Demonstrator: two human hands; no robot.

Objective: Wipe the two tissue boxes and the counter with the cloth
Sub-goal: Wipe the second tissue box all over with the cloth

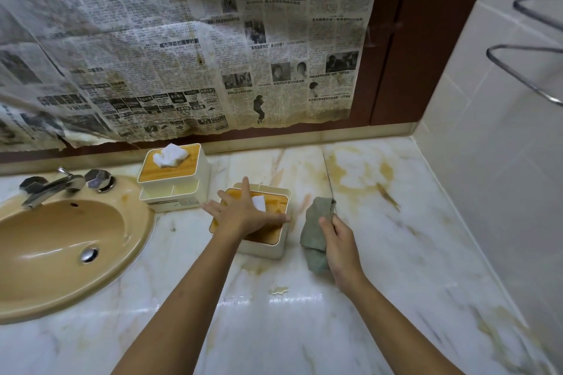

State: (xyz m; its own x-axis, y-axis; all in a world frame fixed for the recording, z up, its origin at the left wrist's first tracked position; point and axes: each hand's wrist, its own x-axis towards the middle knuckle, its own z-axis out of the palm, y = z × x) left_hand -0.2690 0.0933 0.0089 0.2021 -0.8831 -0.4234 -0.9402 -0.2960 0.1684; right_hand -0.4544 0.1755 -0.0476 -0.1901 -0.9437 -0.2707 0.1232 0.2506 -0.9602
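Note:
Two cream tissue boxes with wooden lids stand on the marble counter (380, 237). The far box (173, 179) sits by the wall beside the basin, with a white tissue poking up from its lid. The near box (268, 246) stands in the middle of the counter. My left hand (243, 213) lies flat on its lid with the fingers spread, partly covering the tissue slot. Just right of that box, my right hand (338, 240) grips a grey-green cloth (316, 228), which hangs bunched above the counter, apart from the box.
A tan basin (61, 253) with a chrome tap (51, 186) fills the left. Stained newspaper (182, 55) covers the wall behind. A tiled wall (487, 161) with chrome rails (533, 70) bounds the right. Yellow stains mark the counter at the back right.

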